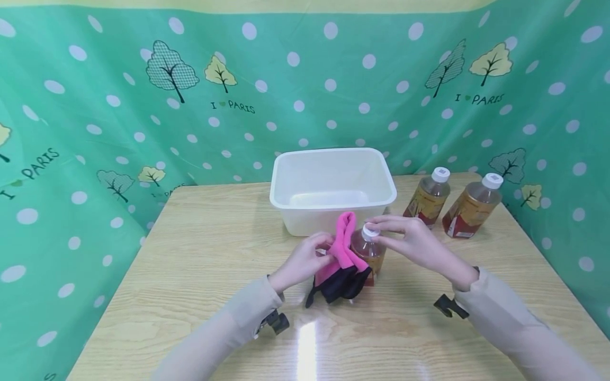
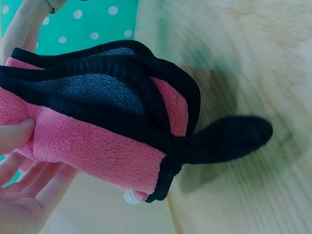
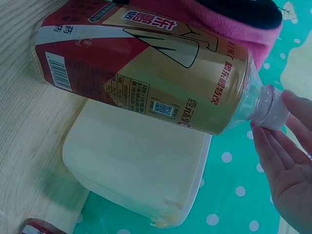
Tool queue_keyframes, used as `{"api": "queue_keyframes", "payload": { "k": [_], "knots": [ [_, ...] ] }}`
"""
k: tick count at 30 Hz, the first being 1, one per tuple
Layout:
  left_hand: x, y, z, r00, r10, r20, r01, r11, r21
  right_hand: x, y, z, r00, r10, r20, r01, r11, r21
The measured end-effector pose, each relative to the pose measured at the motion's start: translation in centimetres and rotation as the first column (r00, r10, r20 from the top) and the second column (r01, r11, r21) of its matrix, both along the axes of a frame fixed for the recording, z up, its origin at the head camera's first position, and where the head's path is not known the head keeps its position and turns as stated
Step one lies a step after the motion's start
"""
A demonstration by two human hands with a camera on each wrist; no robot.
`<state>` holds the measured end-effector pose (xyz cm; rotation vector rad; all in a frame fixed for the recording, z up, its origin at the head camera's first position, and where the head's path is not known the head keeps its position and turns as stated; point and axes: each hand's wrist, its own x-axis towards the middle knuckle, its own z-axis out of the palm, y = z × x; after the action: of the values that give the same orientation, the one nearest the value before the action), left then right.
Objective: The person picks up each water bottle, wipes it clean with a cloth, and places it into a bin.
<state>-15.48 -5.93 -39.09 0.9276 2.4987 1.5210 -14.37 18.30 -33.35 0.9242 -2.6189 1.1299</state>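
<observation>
My left hand pinches a folded pink cloth with black edging and a black loop. In the head view the cloth hangs just left of a drink bottle and covers part of it. The bottle has a yellow and red label and a white cap. With thumb and fingertips, my right hand grips that cap from the right. The bottle looks upright on the table, in front of the white bin.
An open white bin stands behind the hands. Two more capped bottles, a nearer-left one and a right one, stand at the back right of the wooden table. A green dotted curtain encloses the back and sides.
</observation>
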Motion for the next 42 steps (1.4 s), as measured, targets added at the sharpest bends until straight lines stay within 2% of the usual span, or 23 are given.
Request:
{"api": "queue_keyframes", "payload": {
  "k": [11, 13, 14, 19, 21, 25, 37, 42],
  "knots": [
    [-0.1, 1.0, 0.5, 0.998, 0.012, -0.057, -0.011, 1.0, 0.017, -0.2, 0.1, -0.3, 0.998, 0.003, -0.062, -0.004, 1.0, -0.024],
    [-0.1, 1.2, 0.6, 0.999, 0.013, -0.032, -0.013, 1.0, 0.012, -0.1, 0.2, -0.3, 0.998, 0.002, -0.065, -0.004, 1.0, -0.026],
    [0.0, 1.3, 1.0, 1.0, 0.012, -0.027, -0.011, 1.0, 0.01, -0.1, 0.2, -0.2, 0.998, 0.004, -0.065, -0.006, 1.0, -0.029],
    [-0.2, 1.3, 0.8, 1.0, 0.011, 0.002, -0.011, 1.0, 0.003, -0.1, 0.2, -0.2, 0.998, 0.019, -0.059, -0.021, 0.999, -0.036],
    [-0.5, 1.2, 0.1, 1.0, 0.011, -0.005, -0.011, 1.0, -0.004, -0.1, 0.1, -0.3, 0.998, 0.022, -0.063, -0.024, 0.999, -0.035],
    [-0.7, 1.3, -0.3, 1.0, 0.012, -0.019, -0.013, 0.999, -0.03, -0.2, 0.1, -0.4, 0.997, 0.024, -0.073, -0.026, 0.999, -0.032],
    [-1.0, 1.6, -2.7, 0.999, 0.012, 0.044, -0.01, 0.999, -0.047, -0.1, 0.2, -0.2, 0.999, 0.011, -0.049, -0.012, 0.999, -0.031],
    [-0.9, 1.5, -3.6, 0.999, 0.027, 0.017, -0.026, 0.996, -0.08, -0.2, 0.2, -0.4, 0.999, 0.014, -0.039, -0.015, 0.999, -0.034]
  ]
}}
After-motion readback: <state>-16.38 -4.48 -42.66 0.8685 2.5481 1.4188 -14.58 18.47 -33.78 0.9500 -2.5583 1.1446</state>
